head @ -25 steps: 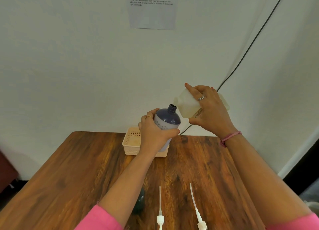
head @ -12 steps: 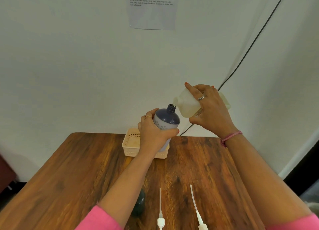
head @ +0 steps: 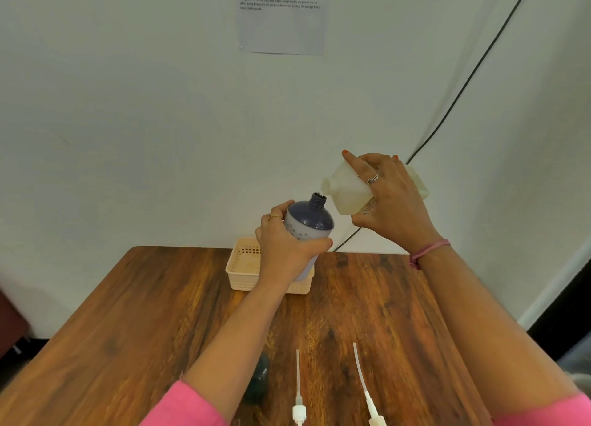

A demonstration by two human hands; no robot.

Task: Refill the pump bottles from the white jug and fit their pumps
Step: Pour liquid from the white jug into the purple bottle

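So I'm mid-pour on the first one. My left hand (head: 284, 249) is wrapped around the body of a rounded dark-blue plastic pump bottle (head: 308, 224) with a pale dotted label, holding it up off the wooden table (head: 144, 313) and leaning its open neck toward 1 o'clock. My right hand (head: 390, 201) has its fingers spread over the side of the translucent white plastic jug (head: 347, 190), tipped nearly flat so the spout sits just above and to the right of the bottle's mouth, close but not touching as far as I can see. Can't honestly make out a stream of liquid from here.

Behind the bottle, at 12 o'clock on the table, there's a small cream plastic basket (head: 243, 265). Down at 6 o'clock lie two white pumps with long dip tubes (head: 298, 390), side by side, not fitted yet. Something dark sits half-hidden beside my left forearm, probably the other bottle, but I can't tell.

Next up, I reckon: keep the spout lined up with that narrow neck, tip slowly, then level the jug before it overfills.
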